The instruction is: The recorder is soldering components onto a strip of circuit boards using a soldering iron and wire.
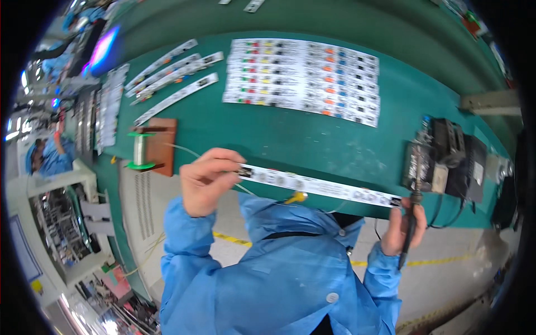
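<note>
A long white circuit strip (318,187) lies along the near edge of the green bench (268,134). My left hand (207,180) pinches the strip's left end, and a thin solder wire runs to it from a green spool (139,149). My right hand (403,226) grips a dark soldering iron (414,209), held upright with its tip by the strip's right end. A small yellow piece (296,196) sits just under the strip's middle. My blue sleeves and coat fill the lower part of the view.
The spool stands on a brown wooden block (163,144). A black soldering station (446,162) is at the right. A panel of white strips (304,72) and several loose strips (173,75) lie farther back. Another person in blue (44,156) is at far left.
</note>
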Motion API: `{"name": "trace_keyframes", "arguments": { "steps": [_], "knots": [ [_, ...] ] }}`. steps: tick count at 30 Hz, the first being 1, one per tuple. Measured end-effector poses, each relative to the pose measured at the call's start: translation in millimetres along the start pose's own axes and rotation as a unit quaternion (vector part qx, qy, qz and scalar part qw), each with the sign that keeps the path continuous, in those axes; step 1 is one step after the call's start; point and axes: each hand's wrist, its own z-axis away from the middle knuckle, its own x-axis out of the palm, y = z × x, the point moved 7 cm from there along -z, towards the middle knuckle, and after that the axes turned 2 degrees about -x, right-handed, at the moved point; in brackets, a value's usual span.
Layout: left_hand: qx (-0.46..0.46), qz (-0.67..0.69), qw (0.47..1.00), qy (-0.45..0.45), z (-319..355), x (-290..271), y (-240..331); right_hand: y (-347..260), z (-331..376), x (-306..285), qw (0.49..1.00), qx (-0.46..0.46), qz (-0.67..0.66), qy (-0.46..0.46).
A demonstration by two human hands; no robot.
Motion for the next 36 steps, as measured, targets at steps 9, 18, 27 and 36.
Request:
{"name": "trace_keyframes", "arguments": {
  "steps": [9, 18, 27, 36],
  "knots": [
    [0.081, -0.06, 0.994, -0.052, 14, 15, 31, 32, 6, -7, 0.995, 0.088, 0.032, 0.02],
    [0.121, -0.098, 0.987, -0.046, 16, 9, 35, 30, 4, 1, 0.994, 0.108, 0.023, 0.006],
    [0.008, -0.127, 0.992, 0.026, -31, -32, 39, 3, -12, 15, 0.998, 0.058, -0.028, 0.019],
    [-0.098, 0.112, 0.985, 0.082, -258, 18, 5, 17, -10, 18, 0.992, 0.101, -0.071, 0.04]
  ]
}}
